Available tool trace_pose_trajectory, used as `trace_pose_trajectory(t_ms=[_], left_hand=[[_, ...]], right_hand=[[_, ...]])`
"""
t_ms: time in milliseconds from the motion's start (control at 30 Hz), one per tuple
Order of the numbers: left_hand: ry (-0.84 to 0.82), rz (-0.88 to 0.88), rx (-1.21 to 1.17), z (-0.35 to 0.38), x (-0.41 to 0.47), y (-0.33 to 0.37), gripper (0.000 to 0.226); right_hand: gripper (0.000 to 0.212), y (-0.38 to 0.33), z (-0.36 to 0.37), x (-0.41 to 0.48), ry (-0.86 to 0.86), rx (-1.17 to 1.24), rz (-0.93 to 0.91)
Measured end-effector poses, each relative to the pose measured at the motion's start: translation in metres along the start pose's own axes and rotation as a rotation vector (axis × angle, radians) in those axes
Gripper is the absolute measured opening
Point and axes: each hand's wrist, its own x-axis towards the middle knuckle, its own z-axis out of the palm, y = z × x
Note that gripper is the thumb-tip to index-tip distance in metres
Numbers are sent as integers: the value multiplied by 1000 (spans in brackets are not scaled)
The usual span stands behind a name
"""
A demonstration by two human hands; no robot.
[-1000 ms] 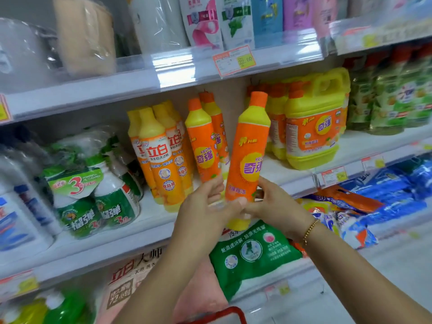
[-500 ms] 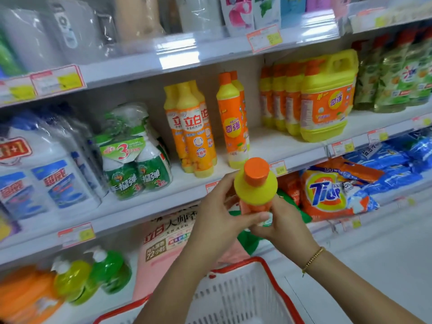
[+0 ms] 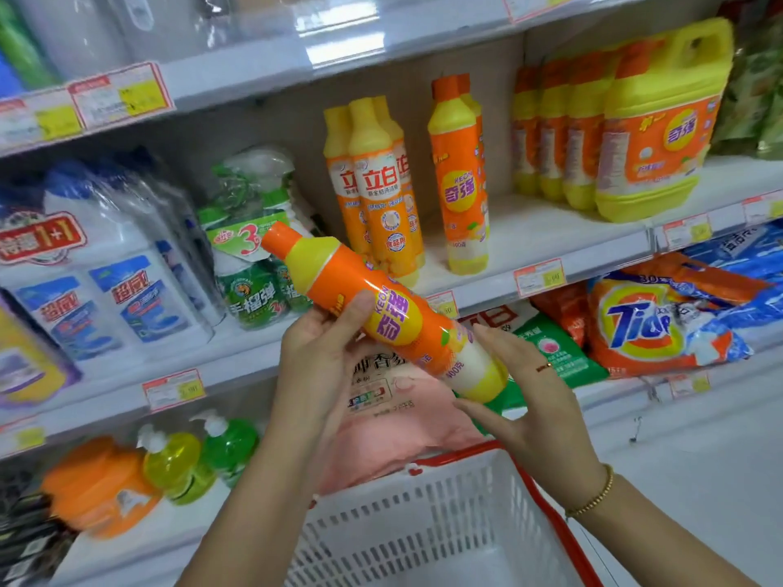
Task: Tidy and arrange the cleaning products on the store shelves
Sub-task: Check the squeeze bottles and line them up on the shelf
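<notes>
"Tide" on orange bag [image 3: 644, 328]; "KEON" on held bottle [image 3: 381, 307]

The middle shelf [image 3: 551, 224] carries, left to right, wrapped white jugs [image 3: 106, 290], a pack of green spray bottles [image 3: 254, 269], a tight cluster of orange-and-yellow bottles [image 3: 383, 197], a taller orange bottle [image 3: 459, 184] standing apart (another shows just behind it), a row of yellow bottles [image 3: 551, 133] and a big yellow handled jug [image 3: 661, 137] beside that row. The lower shelf [image 3: 623, 394] holds an orange jug [image 3: 97, 485], pump bottles [image 3: 224, 446], a pink bag [image 3: 381, 421], a green bag [image 3: 555, 353] and a Tide bag [image 3: 644, 328].
</notes>
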Motion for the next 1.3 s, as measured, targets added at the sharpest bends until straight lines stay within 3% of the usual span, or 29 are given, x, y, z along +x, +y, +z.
trace_pose_trajectory(t_ms=[100,233,300,433,533,600,733,833,967,1067,1200,1300], left_hand=[[12,-44,-57,-2,2,-4,28],[-47,-82,-97,-9,8,-9,84],[-99,-89,-130,-10,11,-14,92],[-258,-161,-233,-2,7,-22,76],[-377,-157,-253,0,4,-21,59],[-388,-143,-234,-2,4,-18,58],[-386,-125,-231,-6,4,-11,53],[-346,-121,-214,-7,2,-3,64],[-163,-59,12,7,-4,-3,53],[-37,-15,234,17,-11,-10,64],[-116,-83,462,17,-13,-11,69],[-215,-204,356,10,-10,-5,47]], right_hand=[[63,7,1,-3,14,31,50],[60,7,-9,-2,-29,255,168],[58,-1,-16,4,-72,524,293],[50,-10,-24,12,-244,1056,507],[68,-8,-25,11,-380,1448,747],[76,-10,-23,12,-356,1581,825],[67,-23,-26,20,-282,1344,700],[53,-38,-26,19,-263,1202,627],[56,-40,-22,22,-293,563,387],[48,-37,-20,22,-353,251,352],[39,-35,-20,14,-432,289,436],[30,-32,-31,17,-578,503,484]])
